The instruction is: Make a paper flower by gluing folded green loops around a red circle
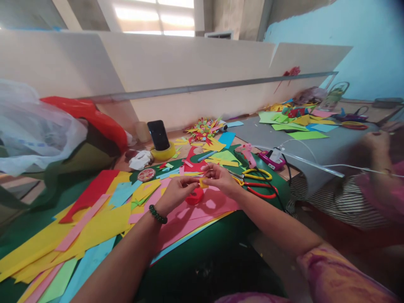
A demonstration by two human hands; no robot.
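Centrally, yellow paper [202, 183] between both hands [181, 189] [221, 180]

Head-worn view, facing forward, angled down

passage: nearside, over pink paper [184, 225] | obstacles: red object [194, 197], scissors [259, 170], glue gun [248, 155]

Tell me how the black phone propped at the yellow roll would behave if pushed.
The black phone would probably tip, since it stands tall and leans. Being a flat slab, it should stay stiff rather than bend. The yellow roll at its base may shift with it.
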